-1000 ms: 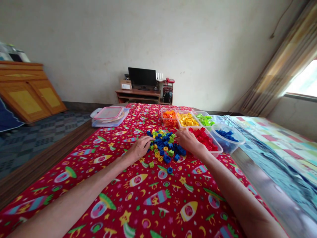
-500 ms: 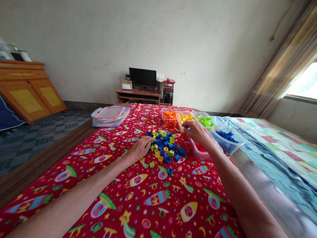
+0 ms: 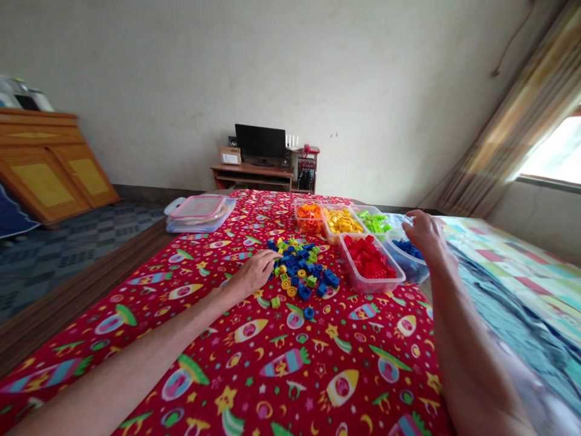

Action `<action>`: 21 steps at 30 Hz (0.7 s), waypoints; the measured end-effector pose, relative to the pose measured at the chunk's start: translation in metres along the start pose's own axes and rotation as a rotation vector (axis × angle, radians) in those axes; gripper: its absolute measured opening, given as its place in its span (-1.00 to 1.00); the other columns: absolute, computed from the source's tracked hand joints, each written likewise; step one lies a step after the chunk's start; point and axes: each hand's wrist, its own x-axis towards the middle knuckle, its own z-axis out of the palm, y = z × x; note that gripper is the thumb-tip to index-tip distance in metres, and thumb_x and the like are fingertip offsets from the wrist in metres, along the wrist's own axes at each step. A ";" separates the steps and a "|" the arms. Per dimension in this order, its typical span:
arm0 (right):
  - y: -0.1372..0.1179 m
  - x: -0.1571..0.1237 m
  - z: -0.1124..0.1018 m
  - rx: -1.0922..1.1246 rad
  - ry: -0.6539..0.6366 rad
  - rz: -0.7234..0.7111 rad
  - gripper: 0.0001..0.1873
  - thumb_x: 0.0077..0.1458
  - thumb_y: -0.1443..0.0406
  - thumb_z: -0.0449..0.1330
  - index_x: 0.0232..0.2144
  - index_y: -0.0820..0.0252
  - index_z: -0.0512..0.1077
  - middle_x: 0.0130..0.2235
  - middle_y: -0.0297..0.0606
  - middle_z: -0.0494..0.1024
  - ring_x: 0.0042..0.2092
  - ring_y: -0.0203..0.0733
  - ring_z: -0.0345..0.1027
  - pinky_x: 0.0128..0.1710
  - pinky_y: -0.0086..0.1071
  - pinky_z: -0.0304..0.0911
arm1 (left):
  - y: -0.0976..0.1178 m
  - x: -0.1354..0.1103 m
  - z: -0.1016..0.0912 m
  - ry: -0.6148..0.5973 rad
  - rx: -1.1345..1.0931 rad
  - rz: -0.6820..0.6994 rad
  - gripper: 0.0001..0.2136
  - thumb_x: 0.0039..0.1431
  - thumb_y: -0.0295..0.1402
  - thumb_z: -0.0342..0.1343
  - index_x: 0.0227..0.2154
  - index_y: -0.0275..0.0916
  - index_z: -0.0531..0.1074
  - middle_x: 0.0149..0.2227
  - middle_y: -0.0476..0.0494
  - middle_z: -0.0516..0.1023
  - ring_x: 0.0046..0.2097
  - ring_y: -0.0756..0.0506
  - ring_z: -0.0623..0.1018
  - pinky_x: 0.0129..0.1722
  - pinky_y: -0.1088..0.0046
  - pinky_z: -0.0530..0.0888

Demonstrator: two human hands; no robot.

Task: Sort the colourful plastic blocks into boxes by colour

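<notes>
My left hand (image 3: 255,270) rests on the cloth at the left edge of a mixed pile of toy building bricks (image 3: 297,266). Its fingers are stretched toward the blue, yellow and green pieces, and no brick shows in it. Over the round clear tub (image 3: 411,272) of blue bricks (image 3: 407,247) hovers my right hand (image 3: 427,236), thumb and fingers apart with nothing visible between them. It covers part of the tub's right side. Left of that tub, a clear box (image 3: 374,286) contains red bricks (image 3: 368,257).
Farther back stand boxes of orange bricks (image 3: 310,217), yellow bricks (image 3: 342,221) and light green bricks (image 3: 374,222). Stacked lids (image 3: 200,209) lie at the back left. A red patterned cloth (image 3: 290,387) covers the table. A monitor (image 3: 261,142) stands by the wall.
My right hand, which held a small blue brick near the yellow box, has moved right to the blue tub and opened. The red bricks are now uncovered. My left hand stays put.
</notes>
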 end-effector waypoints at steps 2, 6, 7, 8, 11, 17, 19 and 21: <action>-0.024 -0.006 0.004 0.063 -0.008 -0.100 -0.66 0.05 0.30 0.09 -0.13 0.26 0.50 -0.24 -0.06 0.58 -0.18 -0.04 0.43 -0.17 -0.22 0.27 | 0.000 0.000 0.000 0.002 0.002 0.000 -0.71 0.26 -0.41 -0.20 -0.15 -0.24 0.43 -0.16 -0.19 0.53 -0.09 -0.12 0.52 -0.05 0.32 0.46; -0.085 -0.038 0.015 0.129 -0.269 -0.403 -0.73 0.14 0.29 0.05 -0.19 0.22 0.50 -0.31 -0.18 0.58 -0.28 -0.19 0.42 -0.26 -0.37 0.26 | 0.000 0.000 0.000 0.004 0.004 0.003 -0.71 0.27 -0.40 -0.19 -0.15 -0.25 0.43 -0.15 -0.20 0.53 -0.09 -0.12 0.52 -0.05 0.31 0.47; -0.099 -0.049 0.018 0.104 -0.397 -0.488 -0.76 0.14 0.29 0.06 -0.23 0.22 0.50 -0.31 -0.19 0.58 -0.30 -0.21 0.42 -0.29 -0.40 0.25 | 0.000 -0.001 0.000 0.006 0.004 0.005 -0.71 0.27 -0.40 -0.19 -0.15 -0.25 0.43 -0.15 -0.20 0.53 -0.09 -0.12 0.52 -0.05 0.31 0.47; -0.111 -0.060 0.022 0.067 -0.493 -0.580 -0.79 0.13 0.30 0.09 -0.26 0.23 0.49 -0.29 -0.18 0.57 -0.28 -0.22 0.41 -0.28 -0.41 0.24 | 0.000 0.000 0.000 0.009 0.004 0.007 -0.71 0.27 -0.40 -0.19 -0.15 -0.24 0.44 -0.15 -0.20 0.54 -0.09 -0.12 0.52 -0.05 0.31 0.47; -0.132 -0.090 0.034 -0.118 -0.640 -0.737 -0.79 0.14 0.37 0.06 -0.20 0.27 0.45 -0.18 -0.09 0.54 -0.19 -0.16 0.40 -0.24 -0.38 0.25 | 0.001 0.000 0.000 0.010 0.006 0.011 -0.71 0.26 -0.41 -0.19 -0.17 -0.23 0.45 -0.15 -0.18 0.54 -0.08 -0.11 0.52 -0.03 0.32 0.46; -0.127 -0.100 0.053 -0.177 -0.668 -0.788 -0.72 0.10 0.52 0.01 -0.18 0.32 0.43 -0.18 -0.05 0.52 -0.14 -0.16 0.38 -0.16 -0.37 0.25 | 0.000 0.001 0.001 0.014 0.005 0.007 -0.70 0.25 -0.43 -0.19 -0.17 -0.24 0.46 -0.16 -0.18 0.55 -0.09 -0.11 0.52 -0.02 0.32 0.46; -0.123 -0.093 0.055 -0.039 -0.642 -0.766 -0.74 0.07 0.51 0.05 -0.21 0.31 0.44 -0.20 -0.10 0.53 -0.16 -0.20 0.37 -0.18 -0.41 0.23 | 0.001 0.000 0.001 0.019 -0.004 0.011 -0.69 0.25 -0.43 -0.19 -0.16 -0.23 0.46 -0.15 -0.18 0.54 -0.09 -0.11 0.52 -0.03 0.31 0.47; -0.122 -0.086 0.055 0.124 -0.608 -0.696 -0.77 0.06 0.49 0.08 -0.22 0.29 0.45 -0.27 -0.16 0.54 -0.24 -0.24 0.37 -0.25 -0.44 0.22 | 0.001 0.000 0.000 0.018 -0.008 0.016 -0.70 0.26 -0.42 -0.19 -0.15 -0.24 0.45 -0.15 -0.20 0.54 -0.10 -0.12 0.52 -0.05 0.30 0.47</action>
